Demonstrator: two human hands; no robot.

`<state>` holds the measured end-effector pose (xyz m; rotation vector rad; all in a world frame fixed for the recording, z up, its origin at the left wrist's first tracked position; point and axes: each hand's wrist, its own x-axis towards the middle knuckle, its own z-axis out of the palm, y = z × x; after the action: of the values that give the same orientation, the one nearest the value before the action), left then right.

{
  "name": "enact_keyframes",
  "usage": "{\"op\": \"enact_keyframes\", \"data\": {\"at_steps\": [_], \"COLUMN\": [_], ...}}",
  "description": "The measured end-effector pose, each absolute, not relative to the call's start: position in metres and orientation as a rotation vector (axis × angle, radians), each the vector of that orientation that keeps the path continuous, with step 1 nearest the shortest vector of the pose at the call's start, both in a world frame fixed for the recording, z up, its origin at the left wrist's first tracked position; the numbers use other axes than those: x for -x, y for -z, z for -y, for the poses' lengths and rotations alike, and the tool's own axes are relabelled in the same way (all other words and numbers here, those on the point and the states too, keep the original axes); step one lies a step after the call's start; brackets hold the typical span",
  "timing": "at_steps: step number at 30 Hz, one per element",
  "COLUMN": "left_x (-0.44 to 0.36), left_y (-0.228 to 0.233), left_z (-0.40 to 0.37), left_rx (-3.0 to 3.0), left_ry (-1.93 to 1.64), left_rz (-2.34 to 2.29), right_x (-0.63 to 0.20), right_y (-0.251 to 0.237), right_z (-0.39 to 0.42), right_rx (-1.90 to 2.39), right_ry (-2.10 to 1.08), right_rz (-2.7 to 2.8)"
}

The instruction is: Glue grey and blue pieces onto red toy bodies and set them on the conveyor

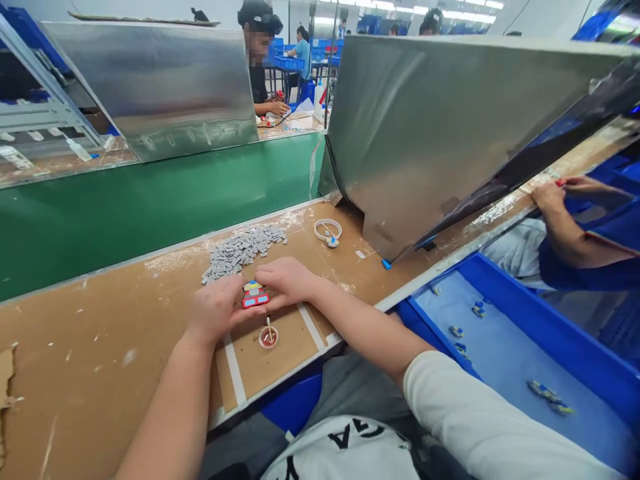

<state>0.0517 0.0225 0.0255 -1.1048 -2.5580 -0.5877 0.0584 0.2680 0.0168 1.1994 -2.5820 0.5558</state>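
Note:
Between my two hands is a small toy car (255, 298), red at the near end with light blue window panels and a yellow and blue top. My left hand (216, 305) grips its left side, and my right hand (286, 283) holds the right side with the thumb at the top. Just below them on the bench stands a small round cup (269, 337) of reddish stuff with a thin stick in it. Past my fingertips lies a heap of small grey pieces (245, 250).
A white ring (327, 231) with a small blue-and-white part lies at the back. A large metal panel (440, 133) slants over the right side. A blue tray (500, 333) with several small toy pieces is at right. Co-workers sit across and at far right.

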Motion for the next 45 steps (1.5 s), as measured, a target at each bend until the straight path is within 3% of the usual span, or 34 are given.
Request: {"op": "enact_keyframes", "data": {"at_steps": [11,23,45], "left_x": [-0.060,-0.057,-0.068], "left_y": [-0.045,-0.042,-0.046], "left_z": [-0.036,-0.036,-0.046], "left_rx": [1.358,1.341,1.473], "left_ry": [0.627,1.023,1.159], "left_rz": [2.293,2.355,2.297], "right_x": [-0.071,-0.078,-0.085], "right_y": [-0.019,-0.015,-0.016], "right_z": [-0.270,-0.256,-0.257], "right_rx": [-1.280,-1.014,-1.101], "right_ry": [-0.450,-0.814,-0.882], "right_rz": [2.570,2.461,2.360]}}
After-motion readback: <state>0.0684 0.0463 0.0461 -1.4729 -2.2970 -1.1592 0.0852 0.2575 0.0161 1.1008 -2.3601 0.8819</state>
